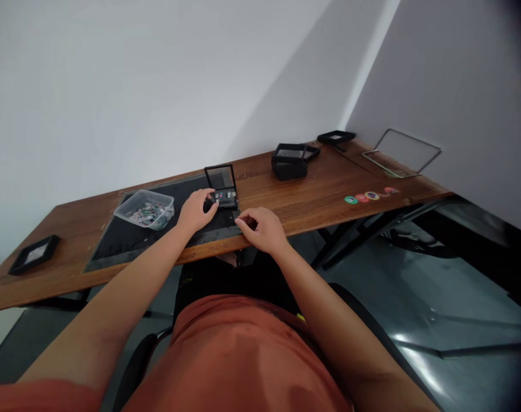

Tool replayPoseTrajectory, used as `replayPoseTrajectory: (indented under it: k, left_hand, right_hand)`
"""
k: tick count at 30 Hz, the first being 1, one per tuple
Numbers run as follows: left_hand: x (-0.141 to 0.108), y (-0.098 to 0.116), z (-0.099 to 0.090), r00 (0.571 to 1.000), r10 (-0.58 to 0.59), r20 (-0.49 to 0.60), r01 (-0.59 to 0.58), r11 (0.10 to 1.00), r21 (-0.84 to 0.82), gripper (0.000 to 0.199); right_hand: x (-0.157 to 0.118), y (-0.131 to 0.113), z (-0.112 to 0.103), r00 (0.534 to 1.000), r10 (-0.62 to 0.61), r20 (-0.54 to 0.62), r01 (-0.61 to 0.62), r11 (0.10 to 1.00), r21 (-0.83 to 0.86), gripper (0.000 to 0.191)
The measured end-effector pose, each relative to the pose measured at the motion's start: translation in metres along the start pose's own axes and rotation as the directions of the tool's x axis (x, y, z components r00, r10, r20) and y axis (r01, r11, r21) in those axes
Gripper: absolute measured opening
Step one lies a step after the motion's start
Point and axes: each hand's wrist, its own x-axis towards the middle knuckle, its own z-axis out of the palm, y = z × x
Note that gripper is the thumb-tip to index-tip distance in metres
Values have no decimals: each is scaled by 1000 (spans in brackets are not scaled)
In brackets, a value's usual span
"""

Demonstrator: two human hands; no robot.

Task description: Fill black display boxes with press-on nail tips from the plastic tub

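A small black case (226, 198) with a clear hinged lid (220, 177) stands open on a dark mat (127, 243). Small light and pink pieces lie inside it, too tiny to name. My left hand (195, 212) grips the case's left edge, thumb in front and forefinger behind. Just right of the mat's front corner, my right hand (263, 229) has its thumb and forefinger pinched together; anything between them is too small to make out. To the left of my left hand sits a clear plastic tub (163, 214) holding many small mixed pieces (146, 213).
On the wooden table (260, 189), black cases (289, 160) are stacked at the back right, with another case (336, 137) in the corner. A further case (34, 254) lies far left. Round stickers (362, 198) and a metal wire frame (404, 153) are at the right.
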Motion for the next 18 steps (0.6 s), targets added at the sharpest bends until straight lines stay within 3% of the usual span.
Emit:
replayPoseTrajectory:
  k: [18]
  left_hand:
    - [4, 2, 1, 998, -13, 63, 13, 1000, -7, 35]
  right_hand:
    - [-1, 1, 1, 999, -34, -17, 33, 998, -57, 32]
